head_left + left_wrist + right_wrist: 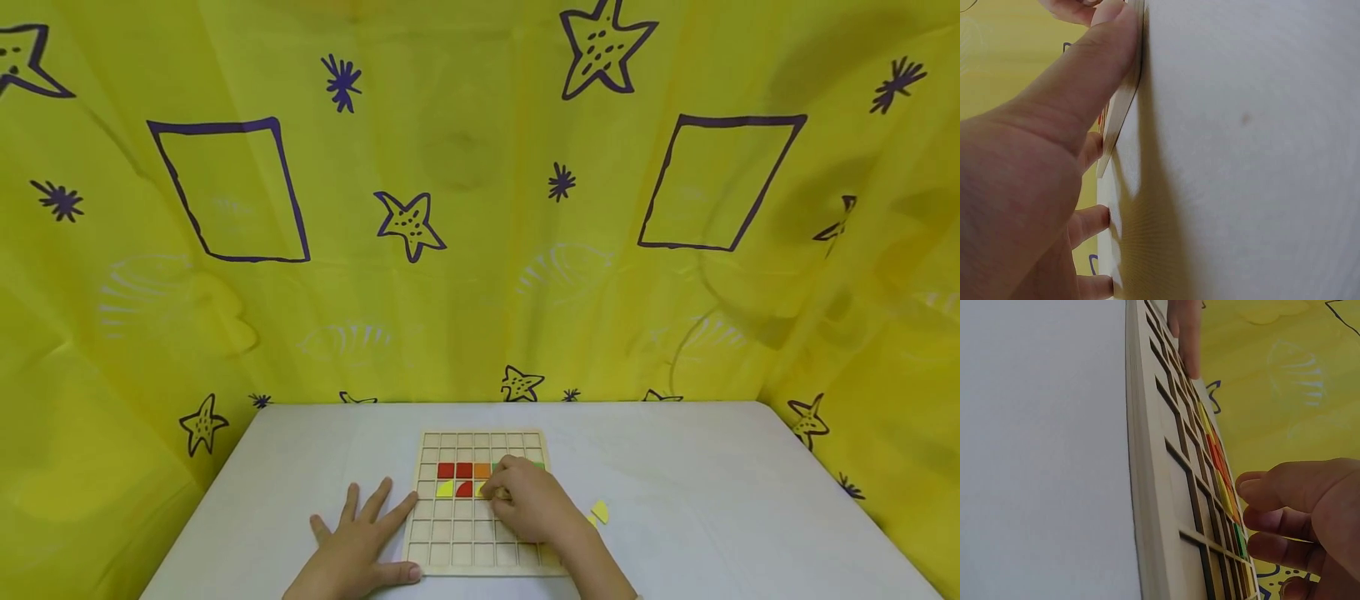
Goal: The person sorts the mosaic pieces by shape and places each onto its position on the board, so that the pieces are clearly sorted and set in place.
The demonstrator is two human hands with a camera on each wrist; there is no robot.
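My left hand (pixel 352 542) lies spread on the table, thumb at the near left corner of a wooden grid board (pixel 441 554) and index fingertip at its left edge. Over the board my right hand (pixel 532 500) curls its fingers, fingertips right at a yellow tile (pixel 480 490) in the second row of tiles. I cannot tell whether they pinch it. Left of that tile are a red rounded tile (pixel 464 489) and a yellow quarter-circle tile (pixel 446 489). Behind them run red square tiles (pixel 446 471), an orange tile (pixel 482 471) and green tiles (pixel 538 467), partly hidden by my right hand.
A loose yellow quarter-circle tile (pixel 600 512) lies right of the board, with another yellow bit by my right forearm. The white table (pixel 675 467) meets a yellow curtain (pixel 480 317) with purple drawings at the back and sides.
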